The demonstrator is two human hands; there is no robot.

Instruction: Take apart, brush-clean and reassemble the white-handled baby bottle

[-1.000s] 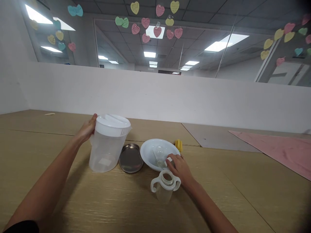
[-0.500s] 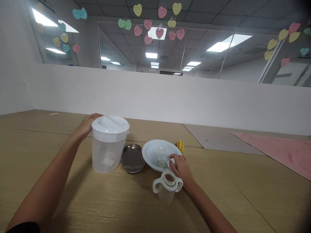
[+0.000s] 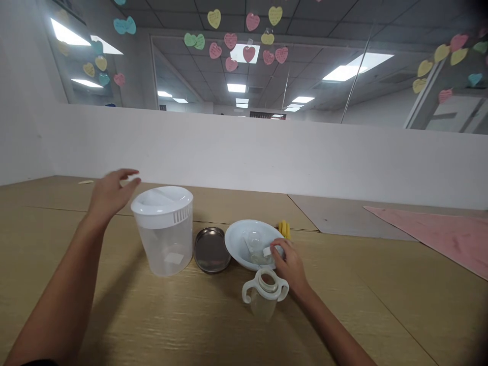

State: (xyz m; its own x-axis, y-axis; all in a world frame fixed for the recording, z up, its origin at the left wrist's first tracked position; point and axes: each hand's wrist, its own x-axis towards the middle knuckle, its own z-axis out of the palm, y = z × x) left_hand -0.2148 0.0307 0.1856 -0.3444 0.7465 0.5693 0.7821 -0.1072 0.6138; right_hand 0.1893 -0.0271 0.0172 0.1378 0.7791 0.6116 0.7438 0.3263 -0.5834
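My left hand [image 3: 114, 192] is raised with fingers apart, left of and above the lid of a translucent plastic bucket [image 3: 168, 249]; I see a gap between them. The bucket has a white lid [image 3: 163, 200] and leans a little to the left. At the rim of a pale blue bowl [image 3: 238, 244], my right hand [image 3: 288, 260] pinches a small white piece [image 3: 267, 251]. Inside the bowl lies a clear item [image 3: 254, 241], its kind hard to make out. A clear bottle with two white handles [image 3: 266, 295] stands uncapped in front of the bowl.
A dark metal tray [image 3: 212, 250] lies between bucket and bowl. Something yellow [image 3: 284, 229] sits behind the bowl. A pink cloth [image 3: 446, 236] covers part of the table at right. Behind the table runs a white wall [image 3: 244, 152] below glass with heart-shaped notes.
My left hand has come off the bucket's lid, moving up and left. The bucket's top has tipped leftward. My right hand has closed its fingers on the small white piece.
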